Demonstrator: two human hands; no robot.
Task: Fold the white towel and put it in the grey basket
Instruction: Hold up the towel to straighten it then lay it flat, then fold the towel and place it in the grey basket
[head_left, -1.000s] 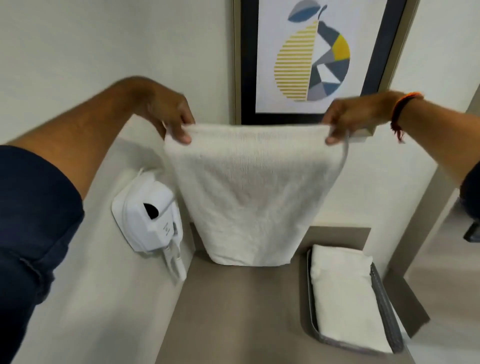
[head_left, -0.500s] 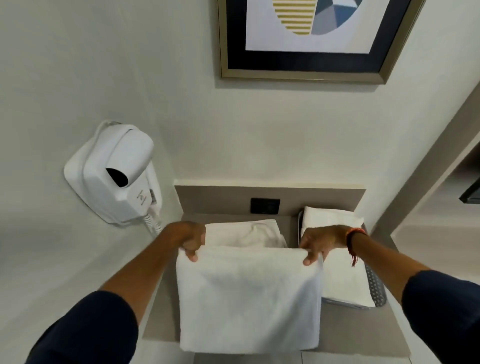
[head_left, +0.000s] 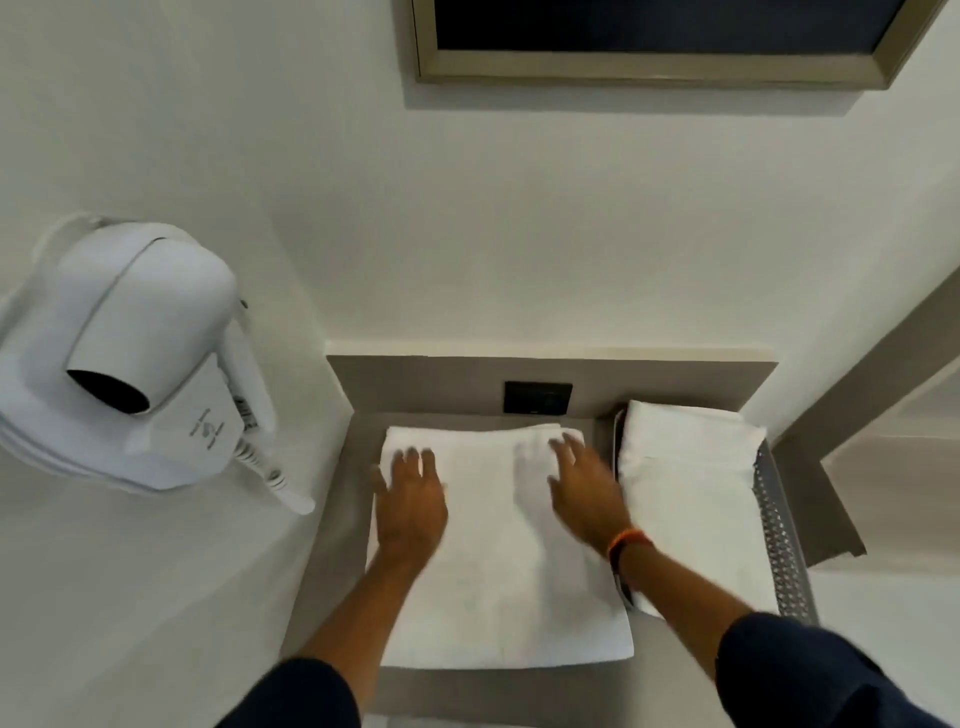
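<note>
White towel (head_left: 498, 561) lies flat on the desk (head_left: 332, 545), long axis running away from the person, both palms open on it. Grey basket (head_left: 779, 525) sits just beside its right edge, so the right hand (head_left: 584, 491) is nearer than the left hand (head_left: 410, 501).

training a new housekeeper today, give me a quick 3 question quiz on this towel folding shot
1. True or false: the white towel being folded is already inside the grey basket.
2. What are the left hand and right hand doing?
A. pinching the towel's corners in the air
B. lying flat and open on the towel
C. gripping the basket
3. What white appliance hangs on the wall to the left of the shelf?

Key
1. False: it lies on the shelf beside the basket, which already holds another folded towel.
2. B
3. A hair dryer.
</note>
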